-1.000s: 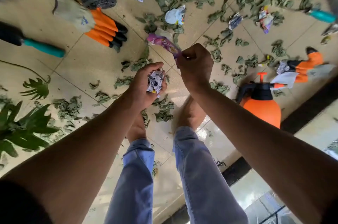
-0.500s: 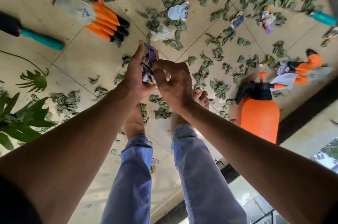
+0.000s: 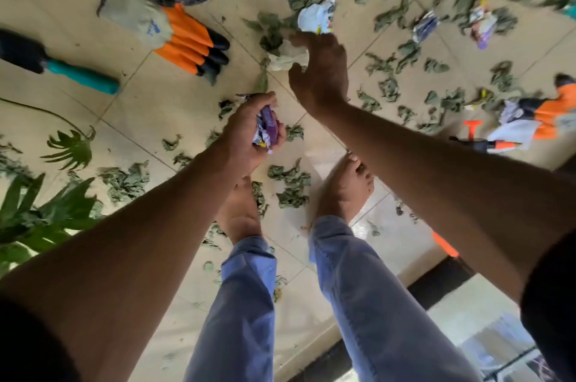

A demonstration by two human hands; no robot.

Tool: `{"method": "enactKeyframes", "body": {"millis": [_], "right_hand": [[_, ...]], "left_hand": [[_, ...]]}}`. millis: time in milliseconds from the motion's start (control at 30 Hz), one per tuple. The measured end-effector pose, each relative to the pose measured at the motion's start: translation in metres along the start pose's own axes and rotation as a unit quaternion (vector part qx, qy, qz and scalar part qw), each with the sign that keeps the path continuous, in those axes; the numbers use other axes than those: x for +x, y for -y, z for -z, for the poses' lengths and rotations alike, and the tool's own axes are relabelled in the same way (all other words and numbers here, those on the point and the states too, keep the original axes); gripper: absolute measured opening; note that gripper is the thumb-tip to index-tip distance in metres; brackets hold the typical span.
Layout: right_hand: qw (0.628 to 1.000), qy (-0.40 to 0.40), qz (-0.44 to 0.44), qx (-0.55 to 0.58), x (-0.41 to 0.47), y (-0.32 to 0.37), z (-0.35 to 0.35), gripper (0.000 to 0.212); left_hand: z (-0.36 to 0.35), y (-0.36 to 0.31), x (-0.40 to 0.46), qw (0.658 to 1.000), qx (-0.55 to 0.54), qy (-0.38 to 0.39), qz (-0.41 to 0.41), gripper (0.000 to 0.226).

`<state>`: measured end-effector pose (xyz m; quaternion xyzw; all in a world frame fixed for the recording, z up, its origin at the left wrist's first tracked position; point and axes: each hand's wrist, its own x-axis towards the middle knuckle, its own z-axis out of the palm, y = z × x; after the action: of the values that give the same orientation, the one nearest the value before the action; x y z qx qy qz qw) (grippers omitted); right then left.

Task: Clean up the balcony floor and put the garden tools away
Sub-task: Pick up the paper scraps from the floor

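Right hand (image 3: 321, 70) reached (littered tiles (image 3: 149, 107)).

Left hand (image 3: 249, 132) around wrappers (image 3: 266, 129), right hand (image 3: 321, 70) at crumpled paper (image 3: 285, 57).

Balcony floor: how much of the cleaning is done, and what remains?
Only begun. The left hand holds a wad of collected wrappers; the right hand reaches for a pale crumpled paper. Left: dry leaves everywhere, more wrappers, the gloves and teal-handled tool.
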<state>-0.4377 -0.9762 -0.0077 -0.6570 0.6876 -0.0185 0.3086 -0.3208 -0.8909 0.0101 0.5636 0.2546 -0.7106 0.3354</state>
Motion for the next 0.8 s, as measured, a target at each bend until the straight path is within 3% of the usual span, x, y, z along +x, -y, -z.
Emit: {"method": "enactKeyframes", "body": {"millis": [100, 200, 333, 433, 533, 633, 733, 800], "right_hand": [[0.99, 0.063, 0.016, -0.122, 0.029, -0.002, -0.014, 0.057], [0.989, 0.063, 0.007, -0.133, 0.04, -0.004, -0.023, 0.041], [1.0, 0.007, -0.024, -0.019, 0.03, -0.012, -0.018, 0.023], [0.976, -0.016, -0.118, 0.181, 0.02, -0.008, -0.003, 0.017], [0.926, 0.08, -0.168, 0.329, -0.003, 0.0, 0.018, 0.012], [0.889, 0.191, -0.168, 0.381, -0.038, 0.003, 0.033, 0.013], [0.873, 0.21, -0.17, 0.406, -0.062, 0.005, 0.028, 0.019], [0.89, 0.179, -0.167, 0.385, -0.067, 0.006, 0.017, 0.016]], "left_hand": [[0.004, -0.001, -0.002, 1.0, 0.006, 0.014, 0.021, 0.011], [0.012, -0.001, -0.003, 0.999, 0.007, 0.016, 0.032, 0.027], [0.023, -0.001, -0.004, 0.999, -0.007, 0.02, 0.041, 0.018], [0.029, -0.003, -0.004, 0.999, -0.012, 0.019, 0.031, 0.01], [0.031, -0.003, -0.002, 0.999, -0.027, 0.016, 0.011, 0.013], [0.028, -0.002, 0.0, 0.999, -0.04, 0.027, -0.003, 0.016], [0.02, 0.001, 0.001, 0.997, -0.033, 0.072, -0.016, 0.018], [0.014, 0.003, 0.002, 0.993, -0.022, 0.114, -0.019, 0.028]]}}
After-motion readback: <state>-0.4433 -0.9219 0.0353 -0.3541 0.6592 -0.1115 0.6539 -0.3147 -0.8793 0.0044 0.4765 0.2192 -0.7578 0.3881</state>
